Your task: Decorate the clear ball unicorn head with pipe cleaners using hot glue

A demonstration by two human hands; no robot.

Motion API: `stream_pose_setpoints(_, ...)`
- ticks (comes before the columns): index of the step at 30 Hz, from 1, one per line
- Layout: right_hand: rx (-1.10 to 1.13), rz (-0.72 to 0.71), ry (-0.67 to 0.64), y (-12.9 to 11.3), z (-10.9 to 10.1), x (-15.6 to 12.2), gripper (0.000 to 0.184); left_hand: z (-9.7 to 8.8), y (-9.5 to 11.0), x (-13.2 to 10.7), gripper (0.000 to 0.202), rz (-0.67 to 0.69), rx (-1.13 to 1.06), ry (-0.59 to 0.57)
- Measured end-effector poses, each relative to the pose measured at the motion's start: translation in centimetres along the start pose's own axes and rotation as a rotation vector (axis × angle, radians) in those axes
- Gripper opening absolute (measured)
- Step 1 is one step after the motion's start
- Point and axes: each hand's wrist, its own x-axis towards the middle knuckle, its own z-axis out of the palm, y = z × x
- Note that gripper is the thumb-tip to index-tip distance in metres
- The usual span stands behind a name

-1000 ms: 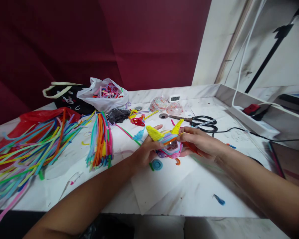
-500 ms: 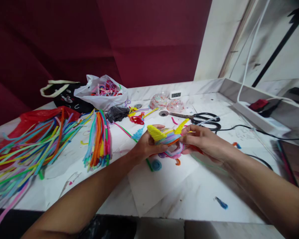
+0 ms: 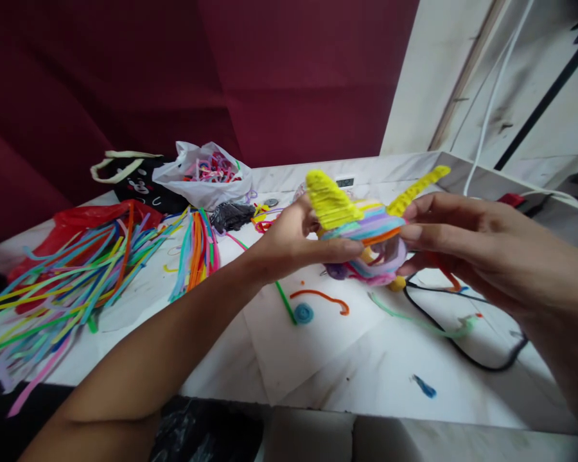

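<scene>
Both hands hold a colourful pipe cleaner figure (image 3: 366, 221) above the table. It has striped pastel bands, an orange strip, an opening in its front and two yellow pointed pieces on top. My left hand (image 3: 296, 237) grips its left side, thumb along the front and the other fingers hidden behind. At the right edge, my right hand (image 3: 457, 231) pinches it close to the thinner yellow piece. Beneath, on white paper (image 3: 289, 359), lie a blue coil (image 3: 303, 313), an orange pipe cleaner (image 3: 322, 295) and a green pipe cleaner (image 3: 285, 301).
Loose pipe cleaners (image 3: 77, 282) spread over the left, beside an upright-looking bundle (image 3: 197, 250). Behind them stand a white plastic bag (image 3: 207, 189) and a black tote bag (image 3: 137, 186). A black cable (image 3: 462, 359) loops at right near a small blue piece (image 3: 424, 387).
Both hands have raised the figure toward me and to the right. The orange pipe cleaner on the paper is now more exposed, while the scissors are hidden behind the hands and figure.
</scene>
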Motion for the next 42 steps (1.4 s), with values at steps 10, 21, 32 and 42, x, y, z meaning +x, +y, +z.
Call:
stream_pose_setpoints(10, -0.019, 0.253, -0.109, 5.2, 0.8, -1.7, 0.033, 0.6, -4.4, -3.5, 0.055, -0.307, -0.13, -0.031)
stream_pose_setpoints(21, -0.094, 0.348, -0.14, 7.5, 1.4, -2.4, 0.034, 0.5, -7.3, -5.7, 0.068, -0.354, -0.021, 0.014)
stream_pose_setpoints(32, -0.063, 0.37, -0.098, 8.0, 2.0, -2.5, 0.032, 0.6, -7.0, -6.0, 0.091, -0.346, -0.058, 0.048)
stream_pose_setpoints(42, -0.095, 0.347, -0.138, 7.7, 2.3, -2.4, 0.033, -1.1, -3.2, -3.8, 0.044, -0.394, 0.373, -0.109)
